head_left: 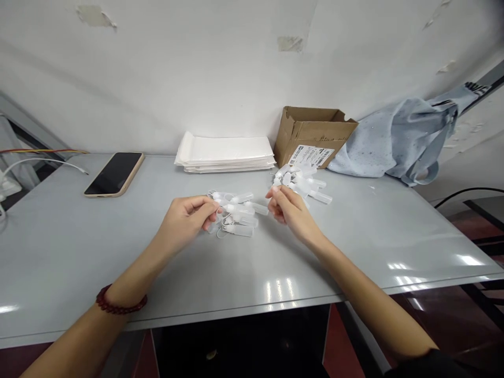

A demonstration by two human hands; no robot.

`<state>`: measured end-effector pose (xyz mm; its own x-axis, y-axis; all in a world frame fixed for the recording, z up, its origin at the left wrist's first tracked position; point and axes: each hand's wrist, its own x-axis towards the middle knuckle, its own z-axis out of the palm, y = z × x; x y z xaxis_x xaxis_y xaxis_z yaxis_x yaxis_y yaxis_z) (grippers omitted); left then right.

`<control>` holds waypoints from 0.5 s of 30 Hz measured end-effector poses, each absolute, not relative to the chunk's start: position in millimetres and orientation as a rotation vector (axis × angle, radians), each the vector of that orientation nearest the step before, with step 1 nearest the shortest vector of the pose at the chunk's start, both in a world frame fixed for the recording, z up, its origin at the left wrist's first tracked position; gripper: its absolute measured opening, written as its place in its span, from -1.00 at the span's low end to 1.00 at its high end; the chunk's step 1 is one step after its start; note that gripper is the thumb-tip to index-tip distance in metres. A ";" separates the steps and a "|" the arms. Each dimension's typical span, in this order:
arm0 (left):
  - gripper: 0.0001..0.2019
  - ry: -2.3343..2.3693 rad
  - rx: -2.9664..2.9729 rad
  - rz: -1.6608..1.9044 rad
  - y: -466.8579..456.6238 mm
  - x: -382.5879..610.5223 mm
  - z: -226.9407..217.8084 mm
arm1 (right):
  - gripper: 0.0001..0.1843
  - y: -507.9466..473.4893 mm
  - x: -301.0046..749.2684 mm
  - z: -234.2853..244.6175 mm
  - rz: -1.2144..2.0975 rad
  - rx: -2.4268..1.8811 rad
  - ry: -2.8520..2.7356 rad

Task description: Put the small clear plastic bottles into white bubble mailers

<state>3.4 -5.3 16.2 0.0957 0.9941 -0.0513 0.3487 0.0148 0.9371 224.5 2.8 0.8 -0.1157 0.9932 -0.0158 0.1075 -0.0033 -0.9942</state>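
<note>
bottles (240, 212): small heap on table (79, 252), between hands, long axes mostly left-right. left hand (189, 216) nearer, pinching heap's left end; right hand (289, 210) pinched shut at right end (held item unclear).

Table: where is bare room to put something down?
Bare table runs from the left hand and right hand to the near edge, and between phone and left hand. Right of the bottles is free. Crowded: bottles, white bags, box.
</note>
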 end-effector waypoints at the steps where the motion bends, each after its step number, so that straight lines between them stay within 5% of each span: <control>1: -0.76 1.427 1.471 0.892 -4.7 3.0 16.4 | -0.65 4.8 227.9 2.2 1.222 -1.263 -1.342; 15: -0.74 1.692 1.696 0.834 -8.6 12.7 4.8 | -0.75 7.7 236.2 11.1 1.165 -1.312 -1.302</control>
<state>12.7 -8.6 4.8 -0.0080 0.9997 0.0210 0.6259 -0.0114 0.7798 236.2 7.7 11.1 -0.0078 0.9998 -0.0178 0.1288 -0.0166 -0.9915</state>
